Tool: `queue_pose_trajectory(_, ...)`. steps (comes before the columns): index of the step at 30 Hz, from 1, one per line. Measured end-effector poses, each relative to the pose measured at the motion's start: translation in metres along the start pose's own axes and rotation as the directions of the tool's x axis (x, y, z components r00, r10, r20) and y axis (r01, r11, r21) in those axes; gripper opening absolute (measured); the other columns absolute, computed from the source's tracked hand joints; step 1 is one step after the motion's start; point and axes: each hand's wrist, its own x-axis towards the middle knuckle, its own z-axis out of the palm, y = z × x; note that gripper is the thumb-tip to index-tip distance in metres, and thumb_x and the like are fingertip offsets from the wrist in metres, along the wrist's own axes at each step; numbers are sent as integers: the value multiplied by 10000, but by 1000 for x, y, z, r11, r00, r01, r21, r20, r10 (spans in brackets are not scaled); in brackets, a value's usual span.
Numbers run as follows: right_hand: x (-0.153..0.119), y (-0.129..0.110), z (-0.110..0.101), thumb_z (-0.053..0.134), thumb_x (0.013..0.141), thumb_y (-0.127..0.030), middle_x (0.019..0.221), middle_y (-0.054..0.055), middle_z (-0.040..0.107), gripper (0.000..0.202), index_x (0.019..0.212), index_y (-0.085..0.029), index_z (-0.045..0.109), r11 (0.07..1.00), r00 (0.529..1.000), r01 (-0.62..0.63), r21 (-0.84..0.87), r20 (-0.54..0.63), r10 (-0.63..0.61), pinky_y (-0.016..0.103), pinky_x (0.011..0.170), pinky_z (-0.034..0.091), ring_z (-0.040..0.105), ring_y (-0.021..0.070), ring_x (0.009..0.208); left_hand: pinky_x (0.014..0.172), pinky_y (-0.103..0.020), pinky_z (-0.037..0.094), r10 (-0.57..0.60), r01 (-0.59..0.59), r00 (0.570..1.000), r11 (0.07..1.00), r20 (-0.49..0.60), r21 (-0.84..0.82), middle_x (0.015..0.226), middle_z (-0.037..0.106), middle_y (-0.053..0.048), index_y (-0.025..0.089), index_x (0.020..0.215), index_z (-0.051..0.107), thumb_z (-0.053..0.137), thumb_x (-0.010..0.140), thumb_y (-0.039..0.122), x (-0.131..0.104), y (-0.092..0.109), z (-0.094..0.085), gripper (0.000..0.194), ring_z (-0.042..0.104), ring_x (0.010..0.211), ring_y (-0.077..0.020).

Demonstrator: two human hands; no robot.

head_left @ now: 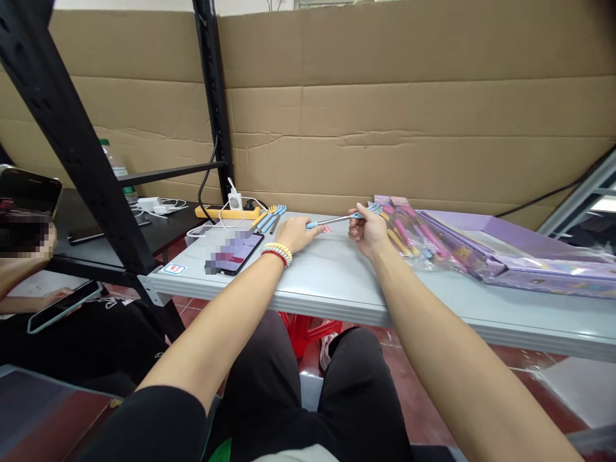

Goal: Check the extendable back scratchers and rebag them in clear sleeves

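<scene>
A telescopic back scratcher (339, 219) with a metal rod, light blue handle and light blue claw lies level just above the grey table (332, 282). My left hand (295, 236), with beaded bracelets on the wrist, is closed round its handle end. Close to the claw end, my right hand (369, 232) grips it with curled fingers. Under the rod sits a small pink scrap (327, 229), too small to name. Left of my left hand lie several blue and yellow back scratchers (267, 219). Beside them rests a phone (235, 253), its screen lit and partly blurred.
On the right are clear bags of pink, yellow and blue scratchers (409, 232) and a purple box (520, 266). A yellow power strip (216, 212) with a white charger stands at the back left. A black rack post (91, 141) separates a neighbour holding phones. Cardboard (385, 109) walls the back.
</scene>
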Motion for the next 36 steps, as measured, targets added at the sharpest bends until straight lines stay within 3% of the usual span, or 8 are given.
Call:
queue_pose_trajectory(5,1,0,1,554,857,-358,409,-58,477,241,729,-154,544,999,997,28,17,-78,-27,161,284,184,359,45,279,733,-300,437,-13,17,999,997,-50,71,885,711,-99,189,838,705,467,808,677,3,-2,0,544,633,855,-231)
queue_pose_trajectory(11,8,6,-2,646,817,-312,425,-97,475,265,714,-197,430,990,943,119,-74,-304,-136,141,272,207,374,38,276,785,-283,442,106,-106,992,994,-68,3,1027,717,-46,233,1059,677,562,851,425,2,-2,-1,305,632,955,-208)
queue_pose_trajectory(13,10,8,-4,655,812,-286,458,-96,508,249,743,-202,431,987,932,128,-94,-330,-152,146,265,224,415,48,282,787,-283,444,131,-132,990,991,-59,0,1057,715,-37,251,1062,688,552,864,398,2,-3,-1,282,629,985,-209)
queue_pose_trajectory(19,9,9,-5,687,788,-296,551,-46,614,254,774,-186,459,997,979,61,-39,-193,-67,152,273,271,498,63,328,832,-300,431,162,-155,981,985,-103,75,1043,715,-49,270,1094,703,523,888,405,4,-9,-3,305,626,973,-210)
queue_pose_trajectory(25,6,7,-7,741,713,-275,583,-41,644,276,801,-182,497,993,990,119,-4,-75,-119,144,282,268,499,54,351,815,-291,413,163,-156,984,983,-72,91,1041,700,-40,319,1153,674,482,907,418,5,-11,-5,328,615,958,-196)
queue_pose_trajectory(32,8,11,-5,783,647,-311,537,-49,596,335,775,-182,501,982,980,181,-56,-79,-185,155,289,233,464,53,347,799,-299,390,175,-166,983,975,-48,145,1026,687,-42,334,1175,649,419,934,410,3,-8,-8,342,610,949,-198)
queue_pose_trajectory(36,6,13,-1,800,613,-346,522,-56,573,380,766,-188,490,977,979,201,-75,-23,-203,164,301,210,443,53,337,759,-290,394,178,-174,984,973,-13,148,1035,681,-46,325,1170,639,416,933,403,0,-3,-10,334,609,955,-201)
